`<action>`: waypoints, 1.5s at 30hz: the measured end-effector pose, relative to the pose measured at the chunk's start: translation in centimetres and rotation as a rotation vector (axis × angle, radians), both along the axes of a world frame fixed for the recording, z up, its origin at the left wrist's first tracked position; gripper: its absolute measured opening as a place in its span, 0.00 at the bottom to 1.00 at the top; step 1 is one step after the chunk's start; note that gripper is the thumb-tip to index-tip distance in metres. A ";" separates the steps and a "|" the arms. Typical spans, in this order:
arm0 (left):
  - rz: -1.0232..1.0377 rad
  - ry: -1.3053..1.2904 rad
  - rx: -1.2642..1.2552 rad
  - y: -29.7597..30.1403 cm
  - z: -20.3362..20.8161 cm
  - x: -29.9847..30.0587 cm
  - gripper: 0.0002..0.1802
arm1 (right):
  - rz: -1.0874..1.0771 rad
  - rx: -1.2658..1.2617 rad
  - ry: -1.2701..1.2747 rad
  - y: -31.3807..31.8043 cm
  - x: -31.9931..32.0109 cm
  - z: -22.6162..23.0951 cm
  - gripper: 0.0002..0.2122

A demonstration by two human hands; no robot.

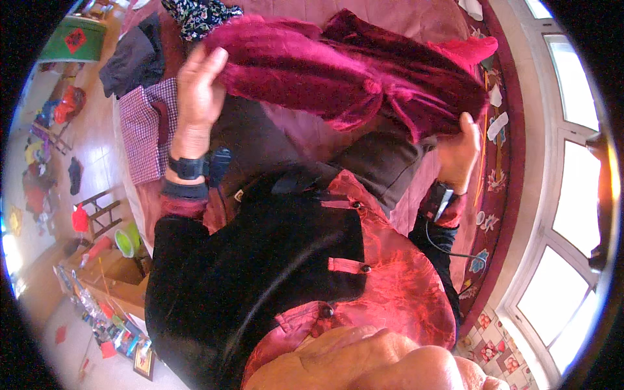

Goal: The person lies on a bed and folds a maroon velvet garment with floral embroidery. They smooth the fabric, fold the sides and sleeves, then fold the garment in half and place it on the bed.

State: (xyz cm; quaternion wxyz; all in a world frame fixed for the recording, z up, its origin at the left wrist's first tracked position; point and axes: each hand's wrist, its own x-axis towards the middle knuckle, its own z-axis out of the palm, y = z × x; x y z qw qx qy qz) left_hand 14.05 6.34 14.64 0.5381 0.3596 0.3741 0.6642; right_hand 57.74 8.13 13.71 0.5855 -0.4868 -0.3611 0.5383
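Observation:
A crumpled magenta velvet garment (305, 71) stretches between my two hands, raised above my lap. My left hand (198, 91) grips its left end, thumb along the cloth edge. At the lower right end, my right hand (459, 153) holds the cloth with the thumb up; its other fingers are largely hidden. The middle of the garment is bunched into folds, and a brighter red part (465, 51) sticks out at the far right. Dark trousers (250, 133) cover my legs beneath it.
I sit on a bed with a pink cover (416, 19). To the left lie a checked cloth (146, 130), a dark grey garment (134, 58) and a floral cloth (198, 18). Windows (575, 188) line the right side. A wooden chair (101, 211) and a green basin (127, 240) stand at left.

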 end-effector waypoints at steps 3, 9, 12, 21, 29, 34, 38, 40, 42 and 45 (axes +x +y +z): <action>0.223 0.147 0.150 -0.2 6.4 -1.1 0.20 | -0.057 0.116 0.218 0.2 -0.1 4.5 0.21; 0.458 0.262 0.361 -0.5 14.3 -2.6 0.20 | -0.580 0.669 -1.338 -0.3 -1.9 11.5 0.17; 0.420 0.143 0.228 0.7 16.3 -4.5 0.20 | -0.475 0.800 -0.953 1.2 -1.8 12.4 0.20; 0.320 0.456 0.239 12.0 11.3 -4.0 0.25 | 0.102 0.737 -1.076 15.6 -1.9 11.5 0.19; 0.204 0.242 0.615 12.8 16.8 -3.5 0.18 | -0.071 0.790 -0.610 18.7 -2.2 16.6 0.14; 0.374 0.552 0.094 10.1 5.7 -3.8 0.10 | -0.007 0.215 -0.443 12.7 -2.7 5.2 0.09; 0.255 0.576 -0.247 8.0 -7.7 -2.4 0.09 | -0.003 -0.352 -0.417 8.4 -6.2 -7.9 0.13; 0.173 0.624 -0.591 6.4 -13.2 -1.7 0.09 | 0.079 -0.586 -0.310 5.9 -7.0 -12.4 0.11; 0.180 0.612 -0.600 4.7 -17.4 -0.4 0.11 | 0.117 -0.560 -0.231 5.0 -7.9 -14.8 0.10; 0.249 0.893 -0.599 4.6 -20.2 0.3 0.15 | 0.146 -0.516 -0.151 4.7 -8.2 -14.7 0.07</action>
